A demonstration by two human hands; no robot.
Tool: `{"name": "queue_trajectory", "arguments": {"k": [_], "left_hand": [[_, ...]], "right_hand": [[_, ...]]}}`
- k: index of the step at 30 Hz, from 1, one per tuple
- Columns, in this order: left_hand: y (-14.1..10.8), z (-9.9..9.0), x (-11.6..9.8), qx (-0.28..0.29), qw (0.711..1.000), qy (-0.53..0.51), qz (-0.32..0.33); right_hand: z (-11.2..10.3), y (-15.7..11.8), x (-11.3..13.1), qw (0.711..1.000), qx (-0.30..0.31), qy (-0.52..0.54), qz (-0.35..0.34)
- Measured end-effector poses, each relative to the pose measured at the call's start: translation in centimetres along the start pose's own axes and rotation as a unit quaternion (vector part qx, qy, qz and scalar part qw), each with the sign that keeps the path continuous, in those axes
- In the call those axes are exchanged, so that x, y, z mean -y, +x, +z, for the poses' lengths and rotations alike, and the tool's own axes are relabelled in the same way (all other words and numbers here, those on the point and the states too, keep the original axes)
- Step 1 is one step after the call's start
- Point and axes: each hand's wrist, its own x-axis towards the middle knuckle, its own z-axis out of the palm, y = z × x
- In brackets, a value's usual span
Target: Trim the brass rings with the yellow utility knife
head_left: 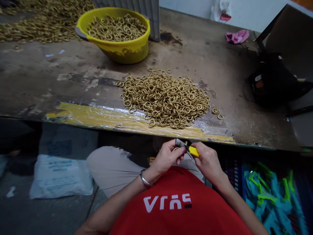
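Just below the table's front edge, over my lap, my left hand is closed on a gold-coloured ring, mostly hidden by the fingers. A grey wrap covers its index fingertip. My right hand grips a yellow-handled cutting tool whose dark head points left and meets the left fingertips; I cannot make out its blade clearly. Beyond both hands, a heap of gold rings lies on the table, with a few loose rings at its right.
A yellow tub full of rings stands behind the heap; more rings spread at the back left. A black bag-like object and pink cloth lie right. Below are a white sack and a crate of teal pieces.
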Motion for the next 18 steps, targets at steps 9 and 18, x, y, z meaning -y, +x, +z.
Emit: {"name": "queue_trajectory", "arguments": {"k": [9,18], "left_hand": [[-0.3,0.0,-1.0,-0.001,0.982,0.178,0.062],[0.0,0.7,-2.1,0.087,0.995,0.031,-0.035]], "right_hand": [[0.1,1.0,0.2,0.989,0.042,-0.136,0.043],[-4.3,5.8,-8.6,0.941,-0.113,-0.244,0.205]]}}
